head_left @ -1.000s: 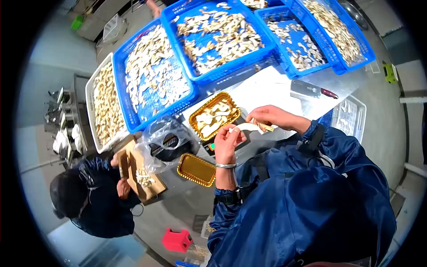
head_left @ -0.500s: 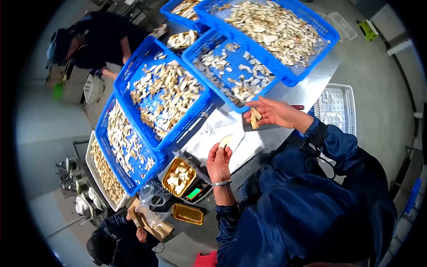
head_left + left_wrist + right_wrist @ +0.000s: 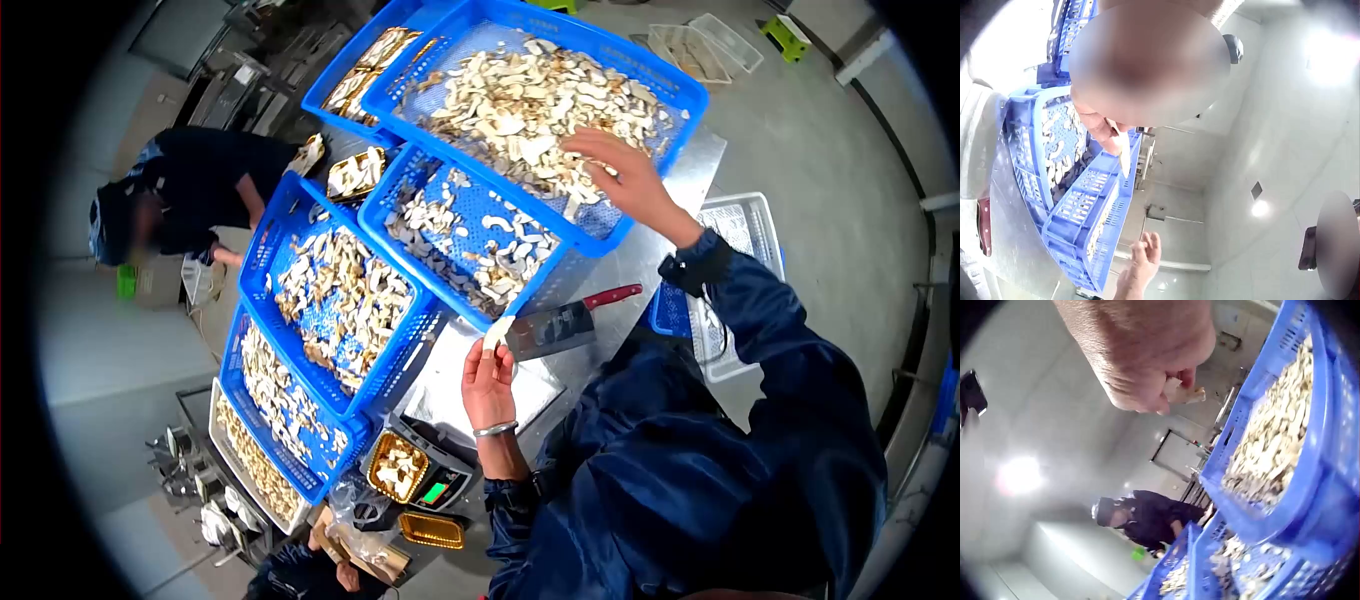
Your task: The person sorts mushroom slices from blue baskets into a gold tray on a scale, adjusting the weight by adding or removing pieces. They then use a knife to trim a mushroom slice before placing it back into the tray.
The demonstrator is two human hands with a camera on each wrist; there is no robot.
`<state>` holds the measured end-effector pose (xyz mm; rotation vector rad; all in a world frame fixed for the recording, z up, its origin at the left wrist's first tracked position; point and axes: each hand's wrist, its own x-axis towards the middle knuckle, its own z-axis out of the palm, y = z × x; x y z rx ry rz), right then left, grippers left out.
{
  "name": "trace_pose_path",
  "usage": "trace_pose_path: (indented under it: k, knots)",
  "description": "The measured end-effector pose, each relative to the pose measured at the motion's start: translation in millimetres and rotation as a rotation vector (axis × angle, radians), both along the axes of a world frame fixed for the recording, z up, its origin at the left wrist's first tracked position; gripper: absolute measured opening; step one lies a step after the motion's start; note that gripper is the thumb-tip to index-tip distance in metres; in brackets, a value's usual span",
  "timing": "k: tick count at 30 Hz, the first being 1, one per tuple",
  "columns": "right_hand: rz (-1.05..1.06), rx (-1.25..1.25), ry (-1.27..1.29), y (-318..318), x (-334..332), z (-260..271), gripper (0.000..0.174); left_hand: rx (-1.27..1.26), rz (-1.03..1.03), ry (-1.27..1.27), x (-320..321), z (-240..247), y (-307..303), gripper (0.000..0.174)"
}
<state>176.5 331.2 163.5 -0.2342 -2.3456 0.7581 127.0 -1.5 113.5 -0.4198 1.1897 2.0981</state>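
My left hand point(image 3: 488, 388) pinches a pale mushroom slice point(image 3: 497, 331) upright between thumb and fingers, near the front corner of a blue basket point(image 3: 478, 212) of slices. That slice point(image 3: 1124, 153) also shows in the left wrist view. Over the large blue basket point(image 3: 612, 232), heaped with sliced mushrooms, reaches my right hand point(image 3: 628, 182). In the right wrist view, its curled fingers hold a small mushroom piece point(image 3: 1184, 394). Beside the left hand lies a cleaver point(image 3: 548, 333) with a red handle.
A scale point(image 3: 455, 475) with a green display carries a gold tray point(image 3: 376, 465) of slices; another gold tray point(image 3: 432, 530) lies beside it. White sheets point(image 3: 440, 380) cover part of the metal table. More blue baskets line the far side. Two people work at the left.
My right hand has moved away from the left hand, up over the large basket. The left hand keeps its slice. The head view has swung toward the right-hand baskets, uncovering the cleaver.
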Motion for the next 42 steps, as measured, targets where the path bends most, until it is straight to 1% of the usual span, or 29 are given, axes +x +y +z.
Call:
trace_pose_path:
  k: [1,3,4,6,8,9,10,11,12,13,14,15,17,18,21,22,23,25,26,27,30,32,33,35,37,38,39,41,42]
  knots:
    - [-0.031,-0.016,-0.095,5.6,3.6,-14.0,0.031,0.001,0.001,-0.014,0.8,1.5,4.6,0.021]
    - [-0.075,-0.098,-0.131,-0.8,19.9,-20.6,0.031,0.008,0.001,-0.029,-0.8,0.8,16.4,0.020]
    - [-0.078,-0.091,-0.078,-6.7,28.8,-21.5,0.029,0.031,-0.012,-0.031,-0.2,-0.7,21.7,0.021]
    - [-0.083,-0.595,-0.272,-39.3,52.3,-27.0,0.023,0.038,-0.045,-0.041,-1.4,-2.0,37.5,0.020]
    - [0.116,-0.461,-0.415,-75.6,72.2,-44.8,0.019,-0.003,-0.072,-0.032,-8.3,-9.3,66.0,0.019]
    - [0.236,-0.236,-0.456,-88.1,79.8,-66.2,0.019,-0.006,-0.084,-0.028,-12.6,-12.3,82.6,0.019]
    - [0.229,-0.079,-0.605,-96.5,85.2,-94.3,0.026,0.014,-0.111,-0.025,-16.6,-12.5,98.5,0.020]
    - [0.226,-0.083,-0.603,-99.1,88.6,-125.8,0.026,0.032,-0.137,-0.020,-20.8,-11.7,113.9,0.020]
    - [0.053,0.076,-0.609,-101.2,91.6,-157.1,0.032,0.021,-0.118,-0.013,-22.9,-10.7,129.7,0.017]
    - [-0.117,0.233,-0.607,-102.4,93.8,-178.6,0.038,0.058,-0.116,0.021,-26.2,-20.7,142.5,0.014]
    - [-0.076,0.240,-0.736,-99.8,93.7,-188.8,0.049,0.014,-0.110,0.024,-29.2,-26.6,156.2,0.013]
    - [-0.073,0.233,-0.734,-100.0,90.3,-193.5,0.049,-0.029,-0.103,0.025,-30.3,-33.9,167.4,0.012]
    - [0.122,0.121,-0.750,-100.2,85.6,-198.5,0.048,-0.038,-0.102,0.008,-30.1,-43.8,180.5,0.013]
    - [0.175,0.242,-0.665,-100.6,89.3,-197.7,0.043,-0.043,-0.098,-0.009,-29.3,-47.3,183.4,0.013]
    - [0.166,0.262,-0.729,-107.5,87.5,-199.2,0.041,-0.040,-0.048,0.005,-24.7,-47.4,184.0,0.012]
    - [0.184,0.258,-0.711,-107.7,88.8,-199.2,0.039,-0.047,-0.054,0.015,-23.9,-45.6,183.2,0.011]
    - [0.189,0.256,-0.709,-107.8,92.5,-196.9,0.039,-0.051,-0.050,0.016,-23.3,-44.7,182.3,0.011]
    - [0.318,-0.092,-0.687,-101.6,101.9,-189.4,0.031,-0.080,-0.089,0.061,-23.8,-41.4,183.9,0.011]
    - [0.340,-0.247,-0.670,-100.2,108.2,-175.3,0.024,-0.043,-0.075,0.080,-23.6,-43.5,184.5,0.011]
    - [0.305,-0.231,-0.834,-100.9,114.7,-158.0,0.022,-0.041,-0.068,0.078,-23.0,-43.3,183.6,0.011]
    - [0.283,-0.226,-0.816,-98.8,149.6,-118.3,0.025,-0.056,-0.100,0.103,-23.7,-37.6,183.9,0.012]
    - [0.233,-0.347,-0.833,-93.7,176.0,-85.2,0.027,-0.068,-0.136,0.102,-26.2,-32.1,181.4,0.013]
    - [0.158,-0.393,-0.789,-93.4,188.3,-77.6,0.029,-0.084,-0.171,0.100,-27.6,-31.4,179.4,0.014]
    - [0.101,-0.461,-0.724,-85.0,209.7,-59.6,0.029,-0.059,-0.192,0.102,-32.2,-35.0,178.3,0.016]
    - [0.068,-0.636,-0.745,-76.8,221.6,-38.0,0.029,-0.100,-0.231,0.150,-33.3,-33.8,177.8,0.018]
    - [0.034,-0.695,-0.690,-76.0,224.5,-27.9,0.026,-0.101,-0.231,0.150,-33.4,-33.7,177.6,0.018]
    - [0.020,-0.712,-0.659,-75.6,221.7,-9.9,0.024,-0.123,-0.244,0.169,-33.4,-33.5,177.6,0.019]
    - [-0.114,-0.745,-0.589,-76.3,213.1,3.8,0.021,-0.164,-0.270,0.208,-34.6,-33.0,179.2,0.020]
    - [-0.146,-0.691,-0.542,-75.7,202.1,13.3,0.020,-0.159,-0.303,0.218,-36.7,-34.2,179.8,0.019]
